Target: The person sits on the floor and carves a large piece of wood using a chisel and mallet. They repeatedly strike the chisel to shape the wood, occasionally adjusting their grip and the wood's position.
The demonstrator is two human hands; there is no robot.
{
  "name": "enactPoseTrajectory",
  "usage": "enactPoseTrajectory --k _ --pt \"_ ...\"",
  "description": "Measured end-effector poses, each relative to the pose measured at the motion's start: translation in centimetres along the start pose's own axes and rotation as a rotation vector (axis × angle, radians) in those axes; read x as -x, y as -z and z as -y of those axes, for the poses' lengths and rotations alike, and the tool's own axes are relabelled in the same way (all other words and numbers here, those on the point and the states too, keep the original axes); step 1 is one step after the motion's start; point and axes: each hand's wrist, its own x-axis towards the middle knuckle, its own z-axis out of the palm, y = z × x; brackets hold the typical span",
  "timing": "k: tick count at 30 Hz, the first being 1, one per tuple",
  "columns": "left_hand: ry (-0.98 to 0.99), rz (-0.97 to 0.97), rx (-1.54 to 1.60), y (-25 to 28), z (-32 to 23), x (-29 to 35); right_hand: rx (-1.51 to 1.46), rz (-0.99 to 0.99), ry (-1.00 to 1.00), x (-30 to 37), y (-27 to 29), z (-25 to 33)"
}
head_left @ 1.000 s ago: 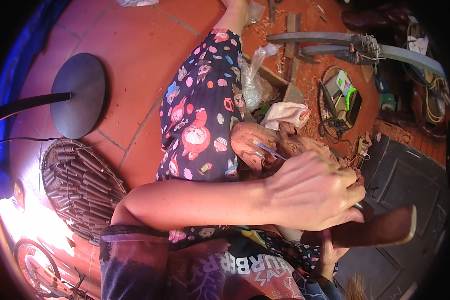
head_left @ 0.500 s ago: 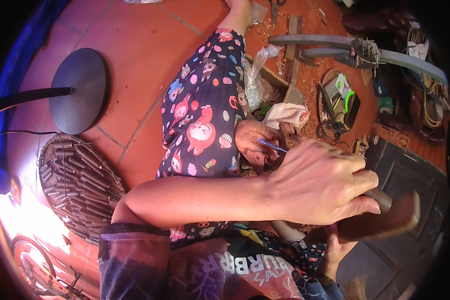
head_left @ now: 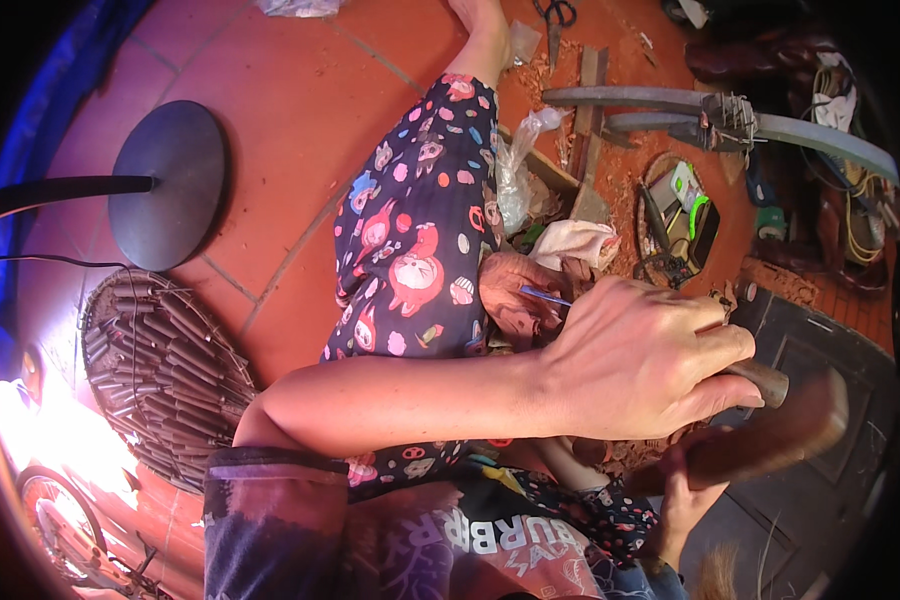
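Observation:
My left hand (head_left: 650, 355) reaches across from the left, its fingers wrapped round a chisel (head_left: 765, 383). The round end of the chisel's wooden handle sticks out past my thumb. On the other side of the fist, a thin bluish blade points at a carved reddish wood piece (head_left: 510, 285) beside my patterned trouser leg. My left hand hides part of that carving. Lower right, my right hand (head_left: 682, 500) grips a flat, brown wooden mallet (head_left: 770, 435). Its blurred far end is close to the chisel's handle end, with a small gap between them.
Curved grey bars bound with wire (head_left: 730, 115) lie at the upper right. Below them sits a basket of small items (head_left: 680, 215). A basket of many brown sticks (head_left: 165, 370) and a round black stand base (head_left: 170, 185) are at left. A dark panel (head_left: 820, 340) lies at right.
The mallet has tilted, its far end rising slightly toward the chisel handle. My left hand keeps its grip on the chisel. The whole view has shifted a little.

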Motion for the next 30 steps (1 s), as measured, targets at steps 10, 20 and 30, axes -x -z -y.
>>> enactPoseTrajectory --k 10,20,30 --pt "0.015 -0.152 0.045 0.0 0.1 -0.9 0.198 0.2 0.195 -2.3 3.4 -0.7" --pt "0.107 -0.149 0.059 0.1 0.0 -1.3 -0.131 0.11 -0.012 -2.8 0.8 1.6" --pt "0.034 -0.113 -0.037 0.6 -0.2 -1.2 -0.003 0.307 -0.083 -3.7 2.2 3.0"
